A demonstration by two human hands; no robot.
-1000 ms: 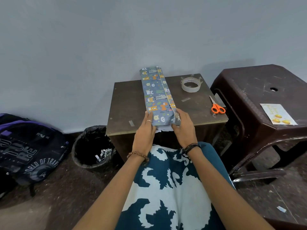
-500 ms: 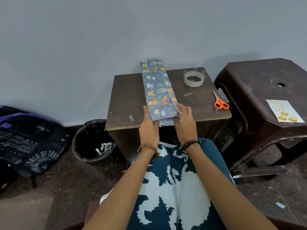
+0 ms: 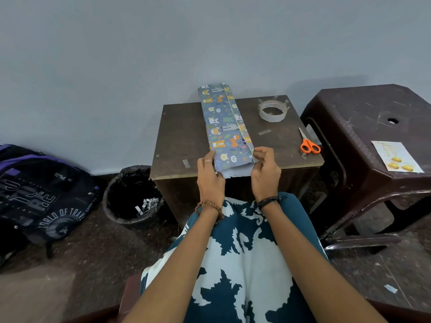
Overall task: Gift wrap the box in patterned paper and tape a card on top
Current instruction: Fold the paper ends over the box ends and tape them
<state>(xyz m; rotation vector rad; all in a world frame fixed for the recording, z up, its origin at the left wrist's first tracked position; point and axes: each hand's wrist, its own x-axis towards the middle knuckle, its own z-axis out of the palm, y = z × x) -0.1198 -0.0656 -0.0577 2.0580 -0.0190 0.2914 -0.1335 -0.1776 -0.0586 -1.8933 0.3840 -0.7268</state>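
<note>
I'm on the near end flap: my right hand [image 3: 265, 170] pinches the paper's corner, my left hand [image 3: 210, 173] lies flat along the wrapped box [image 3: 225, 127] between them on the counter [image 3: 182, 136]. Next I judge: fold and tape [image 3: 272, 110].

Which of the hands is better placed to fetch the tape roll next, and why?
Right. The tape roll lies on the table's right side, nearer the right hand, which pinches the paper's corner. The left hand steadies the wrapped box from the far side.

A plain room at home, it's looking like. A backpack [image 3: 42, 194] and bin [image 3: 133, 197] are sitting left of the small table [image 3: 182, 136], a plastic stool [image 3: 363, 117] standing right.
</note>
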